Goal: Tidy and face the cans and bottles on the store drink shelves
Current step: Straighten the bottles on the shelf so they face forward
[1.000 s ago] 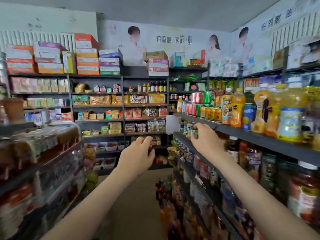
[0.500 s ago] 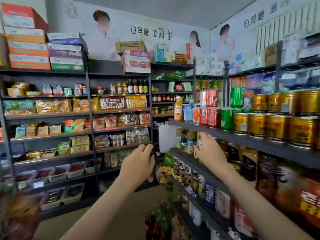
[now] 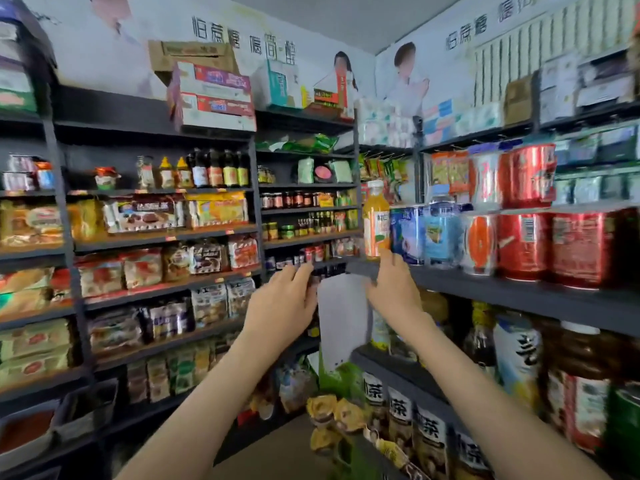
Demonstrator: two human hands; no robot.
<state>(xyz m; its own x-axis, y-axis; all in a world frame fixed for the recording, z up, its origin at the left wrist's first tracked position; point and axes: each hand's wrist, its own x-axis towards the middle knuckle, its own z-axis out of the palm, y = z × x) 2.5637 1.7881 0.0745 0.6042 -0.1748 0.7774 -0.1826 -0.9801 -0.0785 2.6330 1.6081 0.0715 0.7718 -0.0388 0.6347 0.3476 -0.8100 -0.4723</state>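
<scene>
The dark drink shelf runs along the right. At its left end stand an orange juice bottle, a blue can, a blue-labelled water bottle, a white and orange can and red cans. More red cans are stacked on top. My right hand is raised just below the shelf's left end, fingers straight, tips near the juice bottle's base, holding nothing. My left hand hangs in the air to its left, fingers relaxed and empty.
A white card hangs from the shelf end between my hands. Lower right shelves hold tea bottles and jars. Snack shelves fill the back wall, with cartons stacked on top. The floor of the aisle lies below.
I have moved closer to the shelf corner and my view has turned right. My right hand has risen from the second shelf to the upper shelf's edge. My left hand has risen alongside.
</scene>
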